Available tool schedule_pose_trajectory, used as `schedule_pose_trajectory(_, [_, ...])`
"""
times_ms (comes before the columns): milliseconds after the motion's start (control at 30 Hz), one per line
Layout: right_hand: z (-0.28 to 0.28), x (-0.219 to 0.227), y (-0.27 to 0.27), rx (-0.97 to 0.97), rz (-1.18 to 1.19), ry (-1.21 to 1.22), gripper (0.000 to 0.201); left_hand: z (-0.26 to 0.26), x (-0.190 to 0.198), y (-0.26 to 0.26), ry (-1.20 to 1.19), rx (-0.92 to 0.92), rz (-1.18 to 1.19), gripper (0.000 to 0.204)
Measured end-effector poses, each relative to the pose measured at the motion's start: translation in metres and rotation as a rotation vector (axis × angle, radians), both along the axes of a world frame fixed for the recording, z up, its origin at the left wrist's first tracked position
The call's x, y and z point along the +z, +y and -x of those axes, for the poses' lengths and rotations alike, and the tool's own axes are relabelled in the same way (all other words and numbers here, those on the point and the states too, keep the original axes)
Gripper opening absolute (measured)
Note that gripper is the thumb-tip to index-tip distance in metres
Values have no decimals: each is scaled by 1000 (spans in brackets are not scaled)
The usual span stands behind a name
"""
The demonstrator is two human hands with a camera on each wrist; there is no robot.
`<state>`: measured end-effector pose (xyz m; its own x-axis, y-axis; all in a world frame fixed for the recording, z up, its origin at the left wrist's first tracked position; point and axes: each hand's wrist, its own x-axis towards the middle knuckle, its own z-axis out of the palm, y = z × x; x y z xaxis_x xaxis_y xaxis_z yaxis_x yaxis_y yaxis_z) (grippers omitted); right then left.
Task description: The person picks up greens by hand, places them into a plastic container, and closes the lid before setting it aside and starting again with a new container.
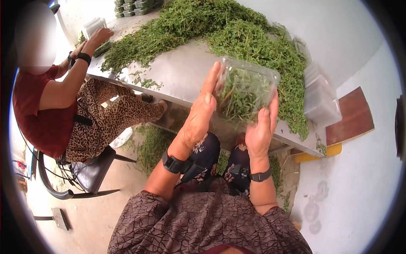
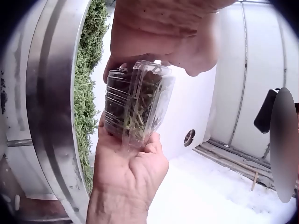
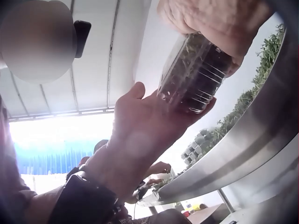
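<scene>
Between my two hands is a clear plastic clamshell box (image 1: 245, 91) packed with green leafy sprigs, raised above the near table edge. My left hand (image 1: 199, 112) lies along its left side with long, straight fingers; the thumb stands off the box in the right wrist view. On the other side, my right hand (image 1: 261, 129) grips the lower right corner, thumb on the near face and fingers round the side. The seam between the box's halves (image 2: 133, 105) shows in the left wrist view. Behind the box spreads a large heap of greens (image 1: 249, 38).
A metal table (image 1: 177, 72) carries the greens. Stacked clear boxes (image 1: 319, 95) stand at its right, filled ones (image 1: 131, 6) at the far left. Another person (image 1: 55, 93) works at the left, beside a black chair (image 1: 91, 178). More greens (image 1: 152, 146) lie below the table.
</scene>
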<state>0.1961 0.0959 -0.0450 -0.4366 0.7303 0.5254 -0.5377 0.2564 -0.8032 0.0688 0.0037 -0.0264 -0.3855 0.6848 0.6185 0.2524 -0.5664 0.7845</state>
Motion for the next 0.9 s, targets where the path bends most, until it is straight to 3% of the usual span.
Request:
schedule_pose_trajectory(133, [7, -2, -2, -4, 100, -28, 61, 0, -12, 3, -129, -5, 44, 69])
schedule_pose_trajectory(267, [16, -16, 11, 36, -11, -73, 64, 4, -10, 0, -67, 163, 118, 63])
schedule_pose_trajectory(300, [23, 8, -11, -41, 93, -93, 66, 6, -9, 0, -213, 164, 187, 61])
schedule_pose_trajectory(367, [16, 5, 5, -17, 50, -102, 64, 7, -5, -1, -380, 204, 196, 57])
schedule_pose_trajectory(467, [29, 11, 1, 71, -23, -173, 70, 22, -39, 17, -173, 342, 181, 58])
schedule_pose_trajectory(500, [26, 17, -6, 46, -46, -278, 67, 5, -2, -1, -246, 281, 180, 58])
schedule_pose_trajectory(533, [23, 22, -11, 20, -69, -383, 65, 10, 12, -8, -246, 280, 180, 58])
schedule_pose_trajectory(600, [28, 15, 0, 60, 1, -269, 66, 29, 23, -20, -1034, -271, 121, 53])
schedule_pose_trajectory(633, [31, 13, 4, 100, 70, -152, 68, 28, 5, -4, -554, 73, 222, 62])
schedule_pose_trajectory(667, [34, 13, 3, 106, 69, -151, 68, 30, -8, 3, -553, 78, 220, 62])
schedule_pose_trajectory(733, [38, 16, -7, 49, -78, -306, 62, 24, 3, 6, -759, 61, 273, 60])
schedule_pose_trajectory(800, [38, 18, -4, 17, -154, -386, 60, 18, 11, -3, -678, 107, 362, 64])
schedule_pose_trajectory(867, [34, 18, 7, 163, 136, -238, 59, 26, 8, -5, -760, -6, 326, 68])
schedule_pose_trajectory(900, [35, 17, 8, 90, 166, -231, 57, 29, 9, -3, -762, -4, 325, 68])
